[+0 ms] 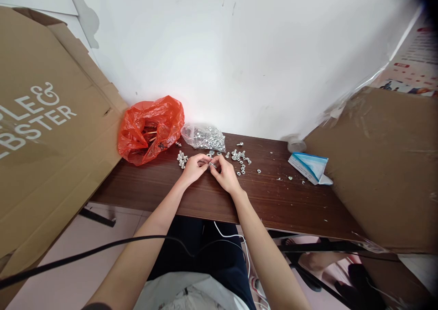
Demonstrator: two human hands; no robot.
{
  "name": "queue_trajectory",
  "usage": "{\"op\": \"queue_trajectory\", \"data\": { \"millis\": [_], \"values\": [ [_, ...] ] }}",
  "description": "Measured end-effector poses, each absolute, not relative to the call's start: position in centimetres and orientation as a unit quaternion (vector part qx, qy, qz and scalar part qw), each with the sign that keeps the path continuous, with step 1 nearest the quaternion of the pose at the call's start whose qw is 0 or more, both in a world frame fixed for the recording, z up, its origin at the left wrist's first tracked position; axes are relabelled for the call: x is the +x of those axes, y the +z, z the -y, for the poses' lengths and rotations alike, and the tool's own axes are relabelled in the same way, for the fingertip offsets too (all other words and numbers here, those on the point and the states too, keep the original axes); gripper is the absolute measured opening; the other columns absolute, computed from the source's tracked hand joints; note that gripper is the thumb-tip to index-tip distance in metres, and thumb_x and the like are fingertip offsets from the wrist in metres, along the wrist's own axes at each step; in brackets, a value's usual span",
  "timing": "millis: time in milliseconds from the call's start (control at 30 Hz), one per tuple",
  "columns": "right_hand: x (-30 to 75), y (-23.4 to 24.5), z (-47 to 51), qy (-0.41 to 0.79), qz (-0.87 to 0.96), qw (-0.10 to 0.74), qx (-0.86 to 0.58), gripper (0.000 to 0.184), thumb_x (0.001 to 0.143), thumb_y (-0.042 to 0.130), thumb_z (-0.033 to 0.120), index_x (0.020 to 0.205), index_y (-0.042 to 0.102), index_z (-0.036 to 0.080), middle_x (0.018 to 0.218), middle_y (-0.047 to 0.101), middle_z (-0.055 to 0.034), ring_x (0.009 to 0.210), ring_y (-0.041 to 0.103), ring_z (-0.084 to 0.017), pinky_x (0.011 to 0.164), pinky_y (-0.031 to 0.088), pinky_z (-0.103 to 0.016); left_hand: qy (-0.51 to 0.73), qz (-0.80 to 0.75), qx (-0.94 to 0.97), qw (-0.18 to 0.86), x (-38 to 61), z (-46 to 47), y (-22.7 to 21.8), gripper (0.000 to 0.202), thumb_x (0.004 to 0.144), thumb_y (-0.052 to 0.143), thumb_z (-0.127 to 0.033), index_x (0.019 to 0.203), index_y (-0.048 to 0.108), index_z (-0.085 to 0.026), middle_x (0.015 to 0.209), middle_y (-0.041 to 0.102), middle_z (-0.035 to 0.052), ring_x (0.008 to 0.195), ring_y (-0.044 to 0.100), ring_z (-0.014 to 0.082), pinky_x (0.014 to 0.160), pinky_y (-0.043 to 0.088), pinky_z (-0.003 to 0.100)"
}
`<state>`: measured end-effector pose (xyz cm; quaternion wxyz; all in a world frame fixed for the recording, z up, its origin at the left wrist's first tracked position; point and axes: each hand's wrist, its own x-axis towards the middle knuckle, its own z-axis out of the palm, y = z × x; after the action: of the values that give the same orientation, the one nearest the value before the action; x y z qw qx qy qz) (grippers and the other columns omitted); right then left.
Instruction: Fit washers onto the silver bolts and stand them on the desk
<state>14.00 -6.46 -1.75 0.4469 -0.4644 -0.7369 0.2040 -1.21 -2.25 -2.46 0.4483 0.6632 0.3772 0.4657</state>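
Both my hands meet over the dark wooden table (273, 200), fingertips pinched together on a small silver bolt (212, 165). My left hand (194, 167) grips it from the left and my right hand (226, 173) from the right. A small cluster of upright bolts (181, 159) stands just left of my left hand. Loose nuts and bolts (241, 160) lie scattered beyond my right hand. Which hand bears the bolt is too small to tell.
A red plastic bag (150, 129) and a clear bag of hardware (204, 137) sit at the back by the white wall. A blue-white carton (310, 166) lies at right. Cardboard sheets (44, 132) flank the table on both sides. Cables hang below the front edge.
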Motion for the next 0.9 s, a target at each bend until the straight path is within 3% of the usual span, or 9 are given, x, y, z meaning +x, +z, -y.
{"op": "queue_trajectory", "data": {
  "millis": [167, 433, 700, 900],
  "values": [
    [13.99, -1.65, 6.43, 0.198, 0.728, 0.458, -0.471, 0.009, 0.086, 0.049, 0.026, 0.094, 0.050, 0.022, 0.086, 0.061, -0.0019, 0.065, 0.054, -0.015, 0.064, 0.045, -0.028, 0.488, -0.389, 0.655, 0.427, -0.97, 2.36, -2.55, 0.017, 0.079, 0.057, -0.016, 0.092, 0.067, -0.013, 0.095, 0.071, 0.0078, 0.086, 0.066, 0.0158, 0.076, 0.053, 0.027],
    [13.96, -1.65, 6.49, 0.207, 0.723, 0.462, -0.470, 0.015, 0.085, 0.050, 0.026, 0.099, 0.047, 0.022, 0.087, 0.060, -0.0018, 0.065, 0.055, -0.015, 0.064, 0.046, -0.028, 0.469, -0.400, 0.679, 0.398, -1.15, 2.58, -2.11, 0.024, 0.082, 0.060, -0.035, 0.086, 0.066, -0.013, 0.082, 0.071, 0.0057, 0.075, 0.064, 0.0154, 0.069, 0.049, 0.026],
    [14.01, -1.53, 6.61, 0.209, 0.741, 0.440, -0.463, 0.009, 0.091, 0.043, 0.026, 0.098, 0.047, 0.023, 0.099, 0.062, -0.0052, 0.075, 0.059, -0.017, 0.072, 0.046, -0.031, 0.473, -0.386, 0.682, 0.403, -1.31, 2.26, -2.40, 0.018, 0.079, 0.062, -0.031, 0.085, 0.066, -0.013, 0.083, 0.070, 0.0057, 0.075, 0.065, 0.0153, 0.070, 0.050, 0.026],
    [14.02, -1.83, 6.41, 0.209, 0.735, 0.447, -0.465, 0.009, 0.090, 0.046, 0.027, 0.099, 0.046, 0.023, 0.097, 0.062, -0.0045, 0.078, 0.061, -0.018, 0.073, 0.047, -0.031, 0.466, -0.377, 0.669, 0.440, -1.38, 2.31, -2.24, 0.018, 0.077, 0.062, -0.026, 0.087, 0.067, -0.012, 0.090, 0.072, 0.0085, 0.080, 0.067, 0.0169, 0.075, 0.053, 0.029]
  ]
}}
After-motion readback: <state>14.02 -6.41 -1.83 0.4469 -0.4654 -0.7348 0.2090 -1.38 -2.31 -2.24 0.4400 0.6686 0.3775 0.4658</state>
